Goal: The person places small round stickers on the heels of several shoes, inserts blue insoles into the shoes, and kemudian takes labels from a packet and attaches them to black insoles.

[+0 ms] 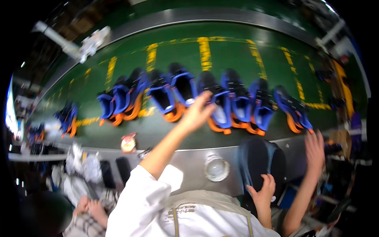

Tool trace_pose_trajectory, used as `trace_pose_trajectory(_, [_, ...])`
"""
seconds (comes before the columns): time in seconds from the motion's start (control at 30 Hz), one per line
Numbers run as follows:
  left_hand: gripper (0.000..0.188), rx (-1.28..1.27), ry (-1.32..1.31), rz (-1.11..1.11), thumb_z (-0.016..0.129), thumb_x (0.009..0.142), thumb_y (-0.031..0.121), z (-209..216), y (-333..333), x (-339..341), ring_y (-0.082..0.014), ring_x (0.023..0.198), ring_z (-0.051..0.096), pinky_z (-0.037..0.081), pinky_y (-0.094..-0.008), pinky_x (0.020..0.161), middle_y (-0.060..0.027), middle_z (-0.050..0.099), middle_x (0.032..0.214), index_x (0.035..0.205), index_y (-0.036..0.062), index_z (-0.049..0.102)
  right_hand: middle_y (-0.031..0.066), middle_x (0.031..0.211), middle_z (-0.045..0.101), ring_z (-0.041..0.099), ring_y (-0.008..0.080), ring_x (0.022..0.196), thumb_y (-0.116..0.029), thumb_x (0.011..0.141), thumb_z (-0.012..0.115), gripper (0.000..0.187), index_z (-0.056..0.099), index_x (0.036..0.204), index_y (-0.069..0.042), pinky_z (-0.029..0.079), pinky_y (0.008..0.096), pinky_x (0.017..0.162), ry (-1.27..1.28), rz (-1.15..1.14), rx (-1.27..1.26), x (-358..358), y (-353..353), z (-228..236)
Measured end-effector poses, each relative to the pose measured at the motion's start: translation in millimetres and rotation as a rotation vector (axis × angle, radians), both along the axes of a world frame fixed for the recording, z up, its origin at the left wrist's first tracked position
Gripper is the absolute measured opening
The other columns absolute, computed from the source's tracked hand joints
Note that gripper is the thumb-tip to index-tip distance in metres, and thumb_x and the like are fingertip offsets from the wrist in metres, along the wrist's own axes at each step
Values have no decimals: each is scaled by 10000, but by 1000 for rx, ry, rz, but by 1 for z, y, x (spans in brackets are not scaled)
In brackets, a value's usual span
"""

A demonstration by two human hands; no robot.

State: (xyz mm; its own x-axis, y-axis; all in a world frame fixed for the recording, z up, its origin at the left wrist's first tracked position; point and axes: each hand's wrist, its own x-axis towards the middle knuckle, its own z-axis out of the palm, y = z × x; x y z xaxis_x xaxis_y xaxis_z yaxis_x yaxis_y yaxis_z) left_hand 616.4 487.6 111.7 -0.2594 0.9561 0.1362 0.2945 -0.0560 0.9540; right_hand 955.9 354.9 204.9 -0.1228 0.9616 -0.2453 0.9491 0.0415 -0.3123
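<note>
My left hand (198,112) reaches over the belt, its fingers apart and holding nothing, beside the collar of a black and blue sneaker (221,108) with an orange heel. Left of that hand stand another sneaker (184,85) and its neighbour (162,96). At the belt's near edge my right hand (263,192) is closed on the lower end of dark, sole-shaped insoles (254,158), thumb on the left and fingers over the right. A second dark insole shape (277,166) lies alongside. Motion blurs the picture somewhat.
Several more sneakers line the green belt (177,53) with yellow markings. A co-worker's hand (314,152) is near the right-hand sneaker (292,108). A white round container (216,168) stands on the metal ledge (189,158); a small red-and-cream item (128,143) sits left. Another person's hands (92,207) show lower left.
</note>
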Motion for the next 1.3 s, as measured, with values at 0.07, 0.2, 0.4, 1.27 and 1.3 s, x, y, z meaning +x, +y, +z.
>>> trace_pose_trajectory(0.07, [265, 172, 245, -22, 621, 786, 143, 17, -63, 2, -329, 921, 567, 449, -381, 800, -145, 609, 903, 1012, 12, 574, 211, 1227, 383, 367, 381, 1131, -214, 581, 784, 661, 450, 1125, -40, 310, 440, 937, 35, -4, 3, 7, -2, -2])
trace_pose_trajectory(0.2, [126, -55, 438, 438, 633, 737, 119, -3, -179, -88, -306, 879, 563, 446, -377, 760, -133, 600, 882, 823, 29, 614, 202, 1178, 396, 371, 370, 1111, -185, 610, 765, 611, 445, 1102, -17, 302, 443, 934, 80, 22, 123, 15, -12, -22])
trace_pose_trajectory(0.4, [843, -1059, 453, 642, 613, 665, 603, -36, -237, -183, -351, 1202, 344, 320, -484, 944, -177, 337, 1316, 1334, 169, 341, 187, 1115, 453, 427, 356, 1059, -153, 638, 738, 548, 459, 1088, -11, 334, 432, 909, 10, 109, 385, 24, -15, -56])
trace_pose_trajectory(1.27, [835, -452, 61, 212, 724, 655, 428, -89, -158, -96, -339, 1070, 500, 426, -398, 883, -211, 496, 1158, 1266, 21, 327, 147, 1075, 486, 462, 313, 1032, -143, 662, 730, 488, 488, 1069, -24, 359, 393, 900, 117, 48, 440, 49, 3, -58])
trace_pose_trajectory(1.3, [828, -357, -107, 194, 747, 651, 375, -73, -159, -99, -352, 1041, 523, 429, -358, 883, -235, 510, 1124, 1262, 12, 321, 147, 1075, 486, 462, 316, 1029, -151, 668, 728, 488, 487, 1071, -22, 360, 393, 898, 101, 53, 453, 54, 2, -58])
